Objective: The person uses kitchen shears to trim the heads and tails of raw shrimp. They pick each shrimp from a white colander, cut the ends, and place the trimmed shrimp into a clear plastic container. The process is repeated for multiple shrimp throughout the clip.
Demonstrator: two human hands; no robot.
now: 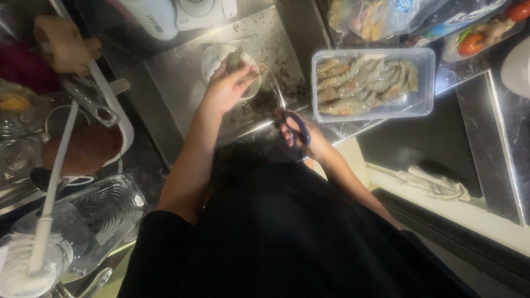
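Shrimp (236, 58) is held up in the left hand (226, 85), with the fingers curled shut around it, just over a small white bowl (216, 55) on the metal counter (182, 83). Only a grey bit of it can be seen past the fingers, and it seems to stand nearly upright, though which end is the head cannot be told. Scissors (288, 113) with blue handles are gripped in the right hand (306, 140), with the fingers pushed through the loops. The blades are pointed up and a little to the left, and how far apart they are cannot be told in the dim light. The held shrimp lies up and to the left of the blade tips, with a gap left between them, so the two hands are kept near but apart. Bits of dark shell and scraps are scattered on the counter between the hands. A clear plastic tub (419, 83) full of raw shrimp is set to the right, closest to the hand with the scissors. Dishes and glass things are piled in the sink (88, 165) on the left side. A crumpled cloth (436, 185) is left lower on the right.
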